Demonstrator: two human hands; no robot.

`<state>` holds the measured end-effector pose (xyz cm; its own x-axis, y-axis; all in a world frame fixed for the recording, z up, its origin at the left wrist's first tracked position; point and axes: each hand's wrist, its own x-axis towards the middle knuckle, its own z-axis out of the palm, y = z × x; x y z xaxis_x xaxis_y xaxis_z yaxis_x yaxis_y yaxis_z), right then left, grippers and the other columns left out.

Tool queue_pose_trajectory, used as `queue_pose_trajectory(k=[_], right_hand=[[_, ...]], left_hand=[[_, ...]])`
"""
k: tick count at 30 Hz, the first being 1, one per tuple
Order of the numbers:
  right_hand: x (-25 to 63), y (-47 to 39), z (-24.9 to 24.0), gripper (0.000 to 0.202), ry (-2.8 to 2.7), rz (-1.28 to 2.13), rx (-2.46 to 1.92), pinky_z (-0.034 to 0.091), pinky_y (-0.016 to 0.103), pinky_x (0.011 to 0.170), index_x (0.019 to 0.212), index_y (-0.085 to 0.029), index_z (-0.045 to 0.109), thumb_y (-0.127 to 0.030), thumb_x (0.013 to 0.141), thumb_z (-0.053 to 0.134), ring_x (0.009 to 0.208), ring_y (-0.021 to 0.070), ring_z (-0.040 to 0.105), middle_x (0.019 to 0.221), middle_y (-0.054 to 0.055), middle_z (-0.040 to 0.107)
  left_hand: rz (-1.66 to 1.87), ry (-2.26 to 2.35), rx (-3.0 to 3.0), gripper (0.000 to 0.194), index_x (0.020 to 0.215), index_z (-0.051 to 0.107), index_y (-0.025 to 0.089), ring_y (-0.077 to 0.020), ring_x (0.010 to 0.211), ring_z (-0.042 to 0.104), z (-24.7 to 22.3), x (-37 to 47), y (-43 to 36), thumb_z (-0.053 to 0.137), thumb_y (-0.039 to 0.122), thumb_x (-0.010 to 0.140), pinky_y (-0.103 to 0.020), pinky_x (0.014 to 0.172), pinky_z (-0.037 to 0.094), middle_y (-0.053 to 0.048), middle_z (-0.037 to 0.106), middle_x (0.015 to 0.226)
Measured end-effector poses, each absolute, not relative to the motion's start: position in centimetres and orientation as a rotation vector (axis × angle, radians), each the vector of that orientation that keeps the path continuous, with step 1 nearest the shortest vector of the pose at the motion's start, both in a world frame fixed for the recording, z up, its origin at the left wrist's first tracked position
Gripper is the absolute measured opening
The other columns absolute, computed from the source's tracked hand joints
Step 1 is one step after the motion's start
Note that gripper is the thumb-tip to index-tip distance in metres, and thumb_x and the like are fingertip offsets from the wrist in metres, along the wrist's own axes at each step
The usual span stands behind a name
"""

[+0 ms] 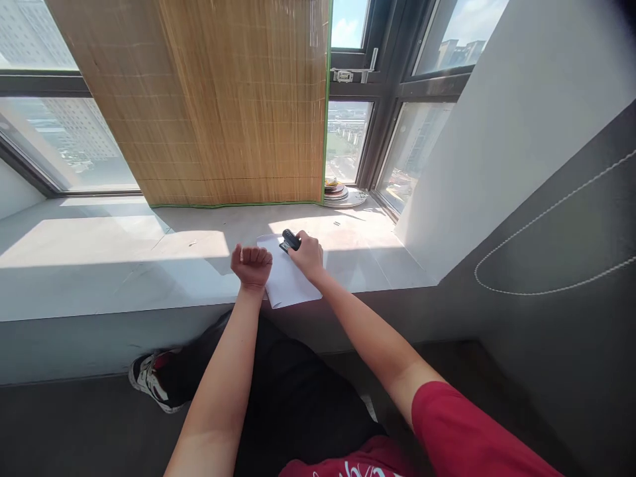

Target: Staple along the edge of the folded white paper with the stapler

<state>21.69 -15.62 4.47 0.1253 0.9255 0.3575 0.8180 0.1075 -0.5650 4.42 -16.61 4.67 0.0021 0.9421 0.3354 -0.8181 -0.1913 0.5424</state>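
On a sunlit window ledge (124, 265), the right hand (308, 255) gripped a black stapler (290, 240) over a sheet of paper (288, 281). The left hand (252, 265) was a closed, empty fist beside the thin, floppy sheet, which looked best pinned flat; the stapler seemed rigid, grippable along its body.

Your right hand (308, 255) covers the black stapler's (289, 240) rear | your left fist (252, 265) overlaps the paper's (288, 278) edge | sill dishes (338, 192) too small to identify.

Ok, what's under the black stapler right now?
The stapler, gripped by the right hand, sits at the top corner of white paper lying on the sill. Hand hides the corner itself.
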Motion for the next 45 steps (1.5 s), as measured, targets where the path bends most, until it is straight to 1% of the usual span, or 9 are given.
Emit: queue_pose_trajectory(k=[5,13,23,26,29,34,40,43,45], right_hand=[[19.7,-14.7,3.9,0.021,-1.768,0.253,-1.709,0.035,0.029,0.064,0.102,-0.021,0.055,-0.018,0.084,0.064,0.079,0.0214,0.058,0.092,0.005,0.067],[31.0,-15.1,2.0,0.026,-1.608,0.131,-1.777,0.042,0.032,0.074,0.109,-0.023,0.055,-0.015,0.085,0.059,0.09,0.0263,0.062,0.101,0.008,0.068],[33.0,-15.1,0.9,0.022,-1.527,0.096,-1.723,0.042,0.031,0.069,0.105,-0.023,0.055,-0.018,0.085,0.06,0.085,0.0251,0.063,0.097,0.007,0.069],[32.9,-15.2,1.0,0.02,-1.527,0.089,-1.733,0.042,0.032,0.07,0.104,-0.023,0.054,-0.017,0.085,0.059,0.085,0.0254,0.062,0.096,0.007,0.069],[32.9,-15.2,1.1,0.019,-1.529,0.09,-1.739,0.041,0.032,0.07,0.103,-0.023,0.053,-0.018,0.086,0.059,0.085,0.0255,0.061,0.095,0.007,0.068],[33.0,-15.2,1.2,0.019,-1.539,0.079,-1.756,0.041,0.032,0.071,0.103,-0.023,0.052,-0.018,0.087,0.058,0.086,0.0256,0.06,0.095,0.007,0.067],[32.5,-15.4,1.2,0.019,-1.548,0.107,-1.746,0.043,0.033,0.074,0.106,-0.023,0.053,-0.02,0.087,0.058,0.09,0.0264,0.061,0.098,0.008,0.067],[32.7,-15.2,1.1,0.016,-1.473,0.202,-1.697,0.047,0.033,0.077,0.104,-0.024,0.055,-0.031,0.091,0.059,0.092,0.0258,0.063,0.099,0.007,0.067],[33.6,-14.6,1.2,0.016,-1.374,0.252,-1.673,0.049,0.034,0.079,0.106,-0.025,0.056,-0.036,0.098,0.047,0.095,0.0249,0.064,0.104,0.008,0.067]], left_hand=[[1.642,0.168,0.821,0.068,0.052,0.013,0.02,-0.0105,0.042,0.013,4.2,3.3,-16.6,0.039,0.051,0.106,-0.027,0.045,0.022,0.005,0.002,0.05],[1.625,0.212,0.871,0.072,0.053,0.009,0.02,-0.011,0.038,0.009,4.1,3.2,-16.6,0.042,0.06,0.102,-0.028,0.042,0.019,0.006,-0.007,0.051],[1.623,0.326,0.846,0.067,0.054,0.009,0.021,-0.011,0.042,0.014,4.2,2.8,-16.4,0.049,0.053,0.098,-0.027,0.044,0.027,0.006,0.0,0.052],[1.615,0.863,1.032,0.056,0.056,0.012,0.022,-0.0123,0.047,0.021,4.3,3.9,-16.1,0.042,0.043,0.099,-0.027,0.05,0.031,0.004,0.011,0.054],[1.466,1.517,1.25,0.053,0.052,0.018,0.024,-0.0144,0.053,0.026,3.8,5.6,-15.6,0.046,0.034,0.096,-0.029,0.055,0.027,0.003,0.017,0.054],[1.283,1.719,1.372,0.049,0.044,0.037,0.023,-0.0185,0.059,0.035,2.7,6.8,-14.6,0.06,0.028,0.086,-0.031,0.059,0.021,-0.001,0.031,0.05],[1.292,1.623,1.456,0.055,0.047,0.025,0.024,-0.0134,0.052,0.018,2.4,6.3,-14.2,0.059,0.032,0.089,-0.03,0.054,0.014,0.004,0.018,0.051],[1.34,1.594,1.465,0.054,0.049,0.022,0.024,-0.0126,0.051,0.013,2.4,6.1,-14.1,0.058,0.03,0.09,-0.03,0.051,0.01,0.005,0.014,0.052],[1.359,1.596,1.468,0.053,0.05,0.021,0.025,-0.0123,0.051,0.012,2.3,6.0,-14.1,0.057,0.029,0.089,-0.03,0.05,0.009,0.005,0.014,0.052]])
